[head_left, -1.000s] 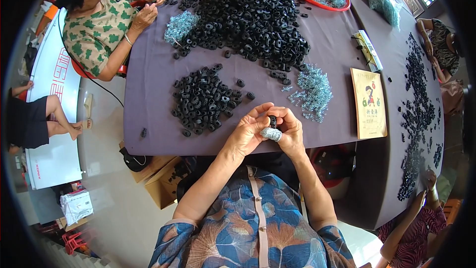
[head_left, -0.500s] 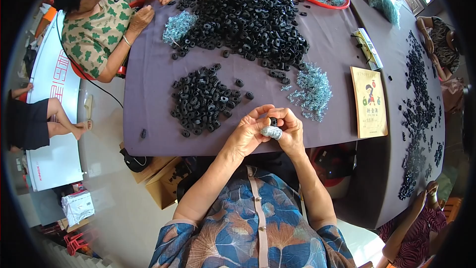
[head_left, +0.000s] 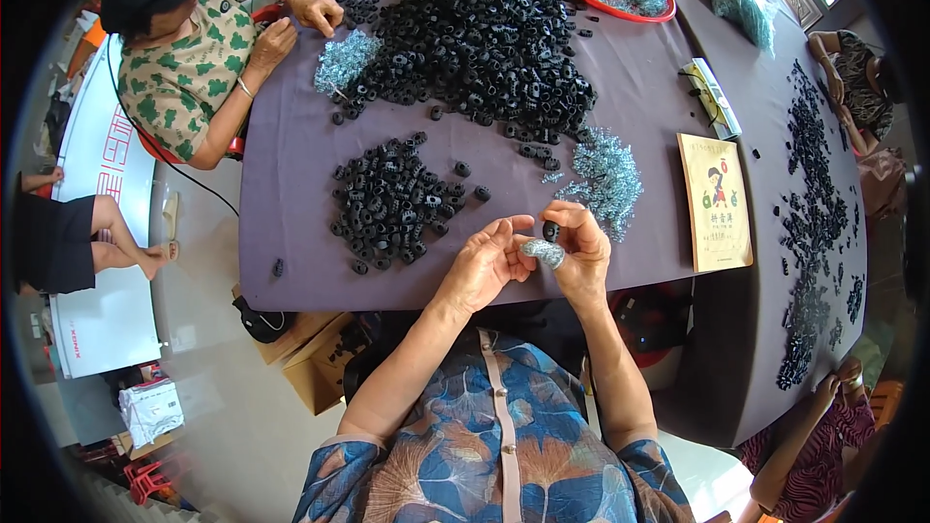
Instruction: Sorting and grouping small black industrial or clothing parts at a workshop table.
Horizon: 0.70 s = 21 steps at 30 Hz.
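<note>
My right hand pinches a small black plastic part between its fingers and thumb, just over the table's near edge. A grey-white wrapping covers that thumb. Close beside it is my left hand, its fingers loosely apart and nothing visible in them. Beyond the left hand lies a small heap of similar black parts. A pile of clear bluish small pieces sits just past my right hand.
A large mound of black parts covers the far middle of the table. At its right stands a red basin of clear pieces. A yellow booklet lies to my right. A person in a leaf-patterned shirt works at the left.
My hands have drawn slightly apart. The right hand has moved right with the black part, and the left hand's fingers have come away from it.
</note>
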### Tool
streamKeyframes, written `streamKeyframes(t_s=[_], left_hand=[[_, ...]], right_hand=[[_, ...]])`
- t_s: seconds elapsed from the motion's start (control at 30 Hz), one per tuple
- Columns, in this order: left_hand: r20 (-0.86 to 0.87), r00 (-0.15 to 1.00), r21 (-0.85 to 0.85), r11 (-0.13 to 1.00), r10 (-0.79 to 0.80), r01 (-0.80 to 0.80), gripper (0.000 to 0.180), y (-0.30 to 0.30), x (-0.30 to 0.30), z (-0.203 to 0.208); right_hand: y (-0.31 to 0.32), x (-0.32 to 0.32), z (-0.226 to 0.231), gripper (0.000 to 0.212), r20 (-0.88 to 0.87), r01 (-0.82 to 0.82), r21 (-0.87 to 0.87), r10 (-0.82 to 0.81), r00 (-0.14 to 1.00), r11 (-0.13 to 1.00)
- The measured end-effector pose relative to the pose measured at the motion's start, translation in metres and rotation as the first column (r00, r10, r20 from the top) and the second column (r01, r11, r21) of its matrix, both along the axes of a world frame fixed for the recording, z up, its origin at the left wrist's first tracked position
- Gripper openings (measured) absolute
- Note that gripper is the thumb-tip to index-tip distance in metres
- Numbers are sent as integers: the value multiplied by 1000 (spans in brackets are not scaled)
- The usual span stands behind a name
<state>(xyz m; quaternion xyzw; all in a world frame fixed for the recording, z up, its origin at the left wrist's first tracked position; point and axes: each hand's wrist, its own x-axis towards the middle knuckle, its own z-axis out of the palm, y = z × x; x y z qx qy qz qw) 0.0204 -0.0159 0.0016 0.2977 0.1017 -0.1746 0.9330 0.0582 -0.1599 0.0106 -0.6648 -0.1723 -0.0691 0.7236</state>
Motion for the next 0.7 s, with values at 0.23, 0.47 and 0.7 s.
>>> streamKeyframes(t_s=[0.23, 0.47, 0.7], left_hand=[[32, 999, 5, 1000, -7, 6, 41, -2, -1, -2], [0, 1000, 6, 1000, 1, -1, 41, -3, 1, -3], [89, 996, -63, 998, 8, -3, 38, 1, -1, -3]], right_hand=[[0, -1, 14, 30, 94, 45, -90, -37, 995, 995], [0, -2, 14, 30, 91, 55, -72, -48, 995, 996], [5, -9, 14, 34, 49, -7, -359, 26, 998, 933]])
